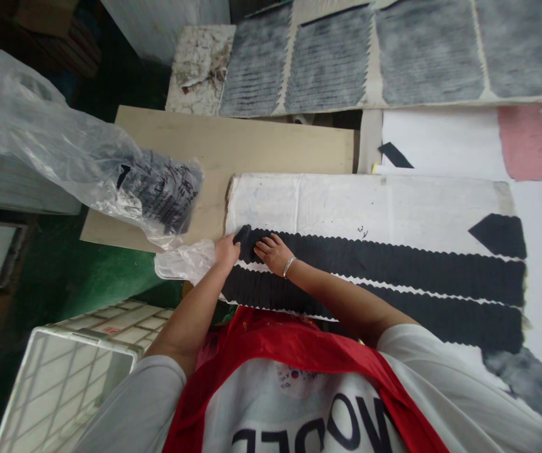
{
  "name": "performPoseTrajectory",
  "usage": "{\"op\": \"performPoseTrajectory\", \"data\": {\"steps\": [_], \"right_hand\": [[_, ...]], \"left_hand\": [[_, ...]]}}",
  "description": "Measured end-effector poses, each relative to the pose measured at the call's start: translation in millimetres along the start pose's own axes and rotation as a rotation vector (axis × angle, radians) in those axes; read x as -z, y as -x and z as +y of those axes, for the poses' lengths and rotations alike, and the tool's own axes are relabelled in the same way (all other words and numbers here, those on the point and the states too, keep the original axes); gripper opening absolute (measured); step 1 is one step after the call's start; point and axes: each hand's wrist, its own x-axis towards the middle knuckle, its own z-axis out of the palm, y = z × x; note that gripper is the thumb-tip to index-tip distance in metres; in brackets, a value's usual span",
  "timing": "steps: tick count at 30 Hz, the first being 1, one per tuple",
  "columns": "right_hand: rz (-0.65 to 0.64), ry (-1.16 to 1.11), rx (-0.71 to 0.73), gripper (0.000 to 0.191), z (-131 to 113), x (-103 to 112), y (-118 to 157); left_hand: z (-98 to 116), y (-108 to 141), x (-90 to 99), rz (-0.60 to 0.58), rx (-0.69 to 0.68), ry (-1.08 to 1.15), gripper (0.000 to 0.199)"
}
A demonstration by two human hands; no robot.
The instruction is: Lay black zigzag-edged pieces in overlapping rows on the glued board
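Note:
Overlapping black pointed pieces form two long rows on a white-covered board [327,201]. Where the upper row [393,261] ends on the left, my left hand [227,251] pinches a small black piece [243,235], partly hidden by the fingers. My right hand [274,253], with a bracelet on its wrist, lies palm down on that same row, fingers stretched out. Closer to my body runs the lower row [478,321], partly covered by my right forearm. A separate black pointed piece [501,236] rests at the board's right end, above the upper row.
A transparent plastic bag [86,160] holding a stack of black pieces [162,189] lies on a tan board [233,145] to the left. Grey-dusted panels [431,50] line the back. A white plastic crate [86,340] stands at lower left. Pink paper [530,145] is at right.

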Motion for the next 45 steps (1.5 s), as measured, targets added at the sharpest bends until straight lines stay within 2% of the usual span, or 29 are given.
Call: {"op": "performPoseTrajectory", "data": {"steps": [11, 17, 30, 40, 45], "right_hand": [[0.019, 0.004, -0.041, 0.038, 1, 14, -19], [0.023, 0.077, 0.012, 0.034, 8, 13, -25], [0.001, 0.083, -0.005, 0.034, 5, 15, -27], [-0.008, 0.044, -0.018, 0.035, 5, 14, -27], [0.005, 0.039, -0.020, 0.038, 5, 12, -25]], "left_hand": [[4, 1, 3.0, -0.013, -0.004, -0.037, 0.032], [3, 2, 3.4, -0.020, -0.015, -0.039, 0.035], [-20, 0, 10.0, 0.090, -0.010, 0.019, 0.032], [-4, -4, 4.3, -0.053, 0.073, 0.122, 0.033], [2, -5, 2.5, -0.049, 0.078, 0.107, 0.032]]}}
